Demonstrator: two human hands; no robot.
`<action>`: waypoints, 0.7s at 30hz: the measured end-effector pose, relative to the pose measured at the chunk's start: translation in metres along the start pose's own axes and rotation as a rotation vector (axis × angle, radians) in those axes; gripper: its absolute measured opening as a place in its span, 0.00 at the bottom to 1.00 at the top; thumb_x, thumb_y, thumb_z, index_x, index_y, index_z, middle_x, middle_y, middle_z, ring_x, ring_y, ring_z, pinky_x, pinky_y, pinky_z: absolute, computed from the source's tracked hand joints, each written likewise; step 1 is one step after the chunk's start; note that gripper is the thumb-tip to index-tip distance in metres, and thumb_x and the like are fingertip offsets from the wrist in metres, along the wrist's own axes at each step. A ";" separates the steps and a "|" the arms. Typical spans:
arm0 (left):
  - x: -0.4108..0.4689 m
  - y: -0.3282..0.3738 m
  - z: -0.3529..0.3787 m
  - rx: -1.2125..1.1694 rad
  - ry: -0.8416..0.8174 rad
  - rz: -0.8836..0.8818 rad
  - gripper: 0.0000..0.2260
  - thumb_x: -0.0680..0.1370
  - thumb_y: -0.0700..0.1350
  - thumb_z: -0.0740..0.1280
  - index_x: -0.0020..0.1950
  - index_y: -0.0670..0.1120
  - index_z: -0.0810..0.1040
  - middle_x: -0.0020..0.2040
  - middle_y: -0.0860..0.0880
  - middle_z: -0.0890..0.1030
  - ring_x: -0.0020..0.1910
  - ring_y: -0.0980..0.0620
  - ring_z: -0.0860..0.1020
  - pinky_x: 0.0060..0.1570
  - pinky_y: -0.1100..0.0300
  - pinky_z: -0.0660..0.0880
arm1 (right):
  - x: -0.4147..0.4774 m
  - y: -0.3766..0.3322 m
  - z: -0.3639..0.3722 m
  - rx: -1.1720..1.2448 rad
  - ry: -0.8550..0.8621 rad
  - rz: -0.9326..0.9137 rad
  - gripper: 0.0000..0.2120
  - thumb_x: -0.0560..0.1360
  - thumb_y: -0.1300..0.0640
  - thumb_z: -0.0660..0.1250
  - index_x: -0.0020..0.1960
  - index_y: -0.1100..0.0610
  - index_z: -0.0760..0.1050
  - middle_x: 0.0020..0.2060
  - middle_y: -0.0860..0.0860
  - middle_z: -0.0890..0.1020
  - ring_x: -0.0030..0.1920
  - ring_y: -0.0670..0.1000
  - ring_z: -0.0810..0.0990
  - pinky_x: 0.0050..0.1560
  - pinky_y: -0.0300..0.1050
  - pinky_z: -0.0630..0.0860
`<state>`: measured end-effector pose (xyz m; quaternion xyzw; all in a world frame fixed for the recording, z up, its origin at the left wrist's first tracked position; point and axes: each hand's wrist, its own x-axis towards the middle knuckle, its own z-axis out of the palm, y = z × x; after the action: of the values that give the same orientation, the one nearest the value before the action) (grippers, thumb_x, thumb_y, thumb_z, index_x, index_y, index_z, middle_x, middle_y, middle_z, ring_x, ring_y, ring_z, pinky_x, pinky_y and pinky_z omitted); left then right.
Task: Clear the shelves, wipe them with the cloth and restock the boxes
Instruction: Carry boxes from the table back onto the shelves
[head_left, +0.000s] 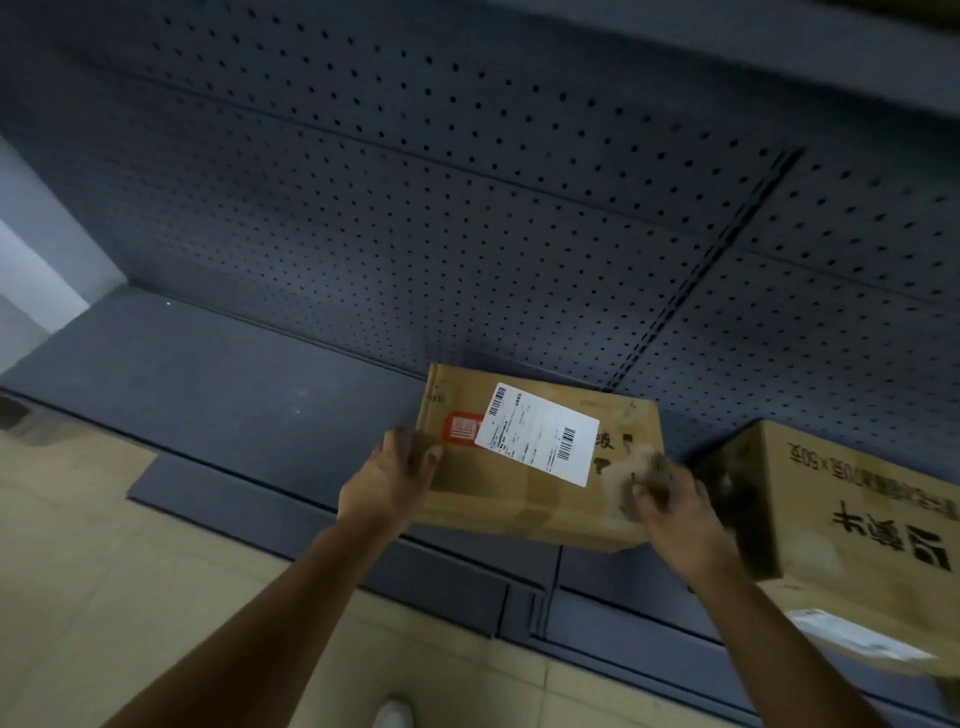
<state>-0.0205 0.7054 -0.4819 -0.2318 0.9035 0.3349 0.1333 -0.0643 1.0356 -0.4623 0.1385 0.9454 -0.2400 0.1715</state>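
Head view:

- Three cardboard boxes are seen, all in the lower right half of the frame.
- One small box (540, 467) is held just right of the lower centre, tilted, above the dark grey bottom shelf (208, 384). Whether it touches the shelf cannot be told.
- Two marks are carried on its top face: one white shipping label (537, 434) and one red stamp (464, 428) just left of the label.
- Two bare hands are on this box.
- The box's left end is gripped by the left hand (395, 467), with the thumb laid on the top face and the fingers wrapped round the edge.
- The right hand (670, 504) is placed at the box's lower right corner with curled fingers. It is badly blurred, so what it holds cannot be told.
- One larger box (841, 509), printed with black characters, is set at the right edge of the frame, just beside the held box.
- One more box (852, 634), with a white label, is partly seen below the larger one.
- One perforated back panel (415, 208) fills the upper frame.
- Beige floor (104, 545) is shown at lower left.
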 end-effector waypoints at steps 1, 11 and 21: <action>0.003 -0.001 0.004 -0.032 -0.015 -0.020 0.28 0.80 0.68 0.53 0.72 0.51 0.64 0.65 0.45 0.77 0.59 0.42 0.79 0.57 0.46 0.76 | 0.002 0.001 0.003 0.028 -0.010 0.020 0.32 0.81 0.40 0.61 0.81 0.47 0.56 0.76 0.55 0.65 0.70 0.63 0.72 0.66 0.58 0.70; 0.029 -0.009 0.031 -0.486 -0.084 -0.176 0.33 0.74 0.69 0.67 0.73 0.51 0.70 0.61 0.48 0.79 0.56 0.45 0.79 0.56 0.50 0.79 | 0.023 0.008 0.024 0.469 -0.094 0.145 0.29 0.75 0.40 0.72 0.73 0.43 0.65 0.61 0.50 0.78 0.58 0.56 0.79 0.59 0.58 0.80; 0.027 -0.011 0.036 -0.698 -0.125 -0.219 0.40 0.66 0.72 0.73 0.71 0.53 0.72 0.58 0.50 0.81 0.54 0.47 0.82 0.55 0.47 0.82 | 0.027 0.015 0.029 0.761 -0.180 0.316 0.38 0.60 0.38 0.79 0.66 0.46 0.72 0.60 0.54 0.77 0.61 0.61 0.77 0.50 0.66 0.83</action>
<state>-0.0351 0.7133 -0.5249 -0.3376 0.6950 0.6201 0.1361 -0.0757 1.0387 -0.5031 0.3137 0.7377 -0.5541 0.2246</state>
